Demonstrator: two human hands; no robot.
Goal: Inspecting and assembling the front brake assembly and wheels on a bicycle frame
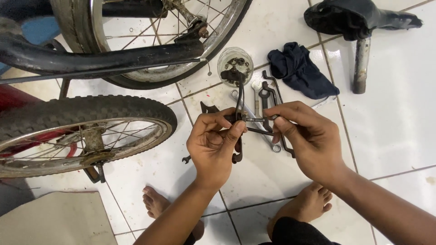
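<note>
My left hand (212, 144) grips a dark, rusty curved brake arm (239, 113) that stands roughly upright, its lower end poking out below my fingers. My right hand (308, 138) pinches a thin bolt or pin (259, 119) at the middle of that arm, and a second dark metal arm (286, 147) hangs down behind its fingers. Both hands are held above the white tiled floor (399, 118), over several wrenches (261, 93) lying there.
A clear glass jar (235, 60) with small metal parts stands beyond the wrenches. A dark blue rag (299, 70) and a black bicycle saddle on its post (361, 27) lie at upper right. Two bicycle wheels (91, 127) and the frame fill the left. My bare feet (309, 202) rest below.
</note>
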